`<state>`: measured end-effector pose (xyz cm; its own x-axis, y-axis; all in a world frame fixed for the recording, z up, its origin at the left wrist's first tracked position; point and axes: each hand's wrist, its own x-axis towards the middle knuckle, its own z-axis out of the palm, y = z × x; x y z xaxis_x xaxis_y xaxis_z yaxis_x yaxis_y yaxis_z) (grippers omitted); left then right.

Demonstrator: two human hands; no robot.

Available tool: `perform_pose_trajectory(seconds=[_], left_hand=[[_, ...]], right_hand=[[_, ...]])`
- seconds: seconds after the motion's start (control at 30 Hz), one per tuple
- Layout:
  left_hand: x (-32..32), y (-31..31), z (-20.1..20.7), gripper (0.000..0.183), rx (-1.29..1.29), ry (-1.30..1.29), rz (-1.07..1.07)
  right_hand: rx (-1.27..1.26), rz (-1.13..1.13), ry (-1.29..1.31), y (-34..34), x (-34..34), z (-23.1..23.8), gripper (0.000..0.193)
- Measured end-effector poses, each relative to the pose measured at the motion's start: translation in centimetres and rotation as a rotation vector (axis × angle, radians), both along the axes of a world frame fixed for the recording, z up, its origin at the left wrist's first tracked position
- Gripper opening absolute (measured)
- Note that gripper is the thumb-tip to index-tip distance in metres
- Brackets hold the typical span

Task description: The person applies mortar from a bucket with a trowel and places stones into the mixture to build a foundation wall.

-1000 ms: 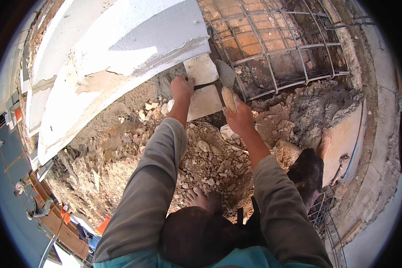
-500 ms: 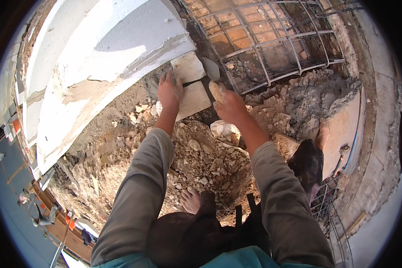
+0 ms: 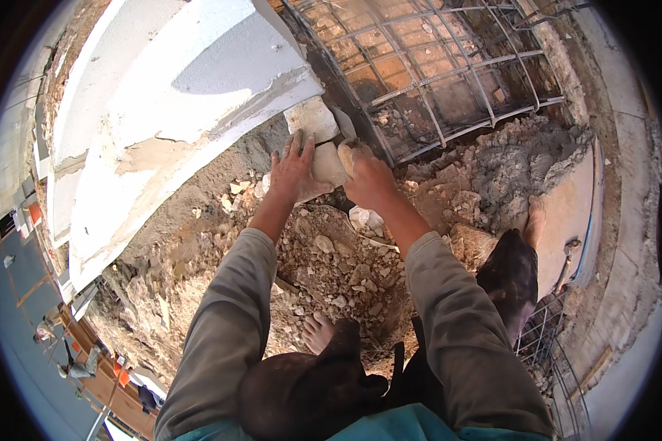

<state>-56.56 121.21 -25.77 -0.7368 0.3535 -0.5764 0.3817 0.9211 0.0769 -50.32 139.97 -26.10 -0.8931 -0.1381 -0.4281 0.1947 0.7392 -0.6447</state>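
Note:
My left hand [image 3: 293, 167] lies with its fingers spread at the left edge of a pale flat stone slab [image 3: 329, 163], touching it. Just beyond that slab, a whitish stone block [image 3: 312, 120] sits against the corner of the white wall. In my right hand [image 3: 371, 178] is a trowel [image 3: 345, 156], gripped by its light handle. The trowel's grey blade points away from me along the right side of the stones, and part of it is hidden.
A white plastered wall [image 3: 191, 95] rises at the left. Beyond the stones is a steel rebar cage [image 3: 449, 77]. Wet grey mortar [image 3: 518, 173] is heaped on a board at the right. Loose rubble [image 3: 338, 264] surrounds my bare feet [image 3: 318, 332].
My left hand has shifted from the block's side onto the nearer slab, its fingers now spread. The right hand and trowel have moved slightly left and toward me.

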Motion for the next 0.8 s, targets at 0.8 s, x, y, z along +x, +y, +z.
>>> perform_pose_trajectory(seconds=[0.8], left_hand=[[-2.1, 0.3, -1.4, 0.126, -0.146, -0.146, -0.032]], right_hand=[[-0.211, -0.589, 0.042, 1.5, -1.2, -0.3, 0.051]])
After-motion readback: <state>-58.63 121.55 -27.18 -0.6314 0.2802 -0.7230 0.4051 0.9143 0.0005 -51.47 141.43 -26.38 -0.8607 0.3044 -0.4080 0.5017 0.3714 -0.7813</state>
